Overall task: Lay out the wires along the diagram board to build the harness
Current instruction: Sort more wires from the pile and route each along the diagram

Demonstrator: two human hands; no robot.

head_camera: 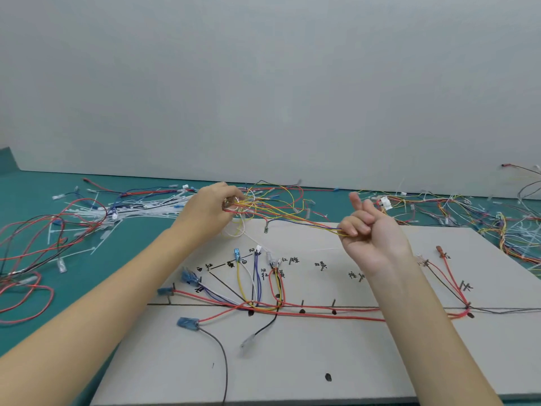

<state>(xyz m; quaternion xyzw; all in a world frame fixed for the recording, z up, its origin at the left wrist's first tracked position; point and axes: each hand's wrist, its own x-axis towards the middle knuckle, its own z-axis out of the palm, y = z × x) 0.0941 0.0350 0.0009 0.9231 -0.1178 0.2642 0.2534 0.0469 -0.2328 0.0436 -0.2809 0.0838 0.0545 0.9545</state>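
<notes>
Item: bundle of thin yellow, red and blue wires (281,213), held in the air above the far edge of the pale grey diagram board (322,361).

Detail: the bundle's long axis runs left to right, slanting down toward the right. The left hand (209,210) grips the tangled end, fingers curled round it. The right hand (371,232), nearer the board's middle, pinches the drawn-out strands between curled fingers and thumb, index finger raised. The board lies directly below both hands. Red, yellow, white, purple and black wires with blue terminal sleeves (188,323) already lie along its black lines and pegs. Handwritten Chinese characters mark the branch ends; too small to read surely. Loose wires and white cable ties (146,210) litter the teal table (35,183).
</notes>
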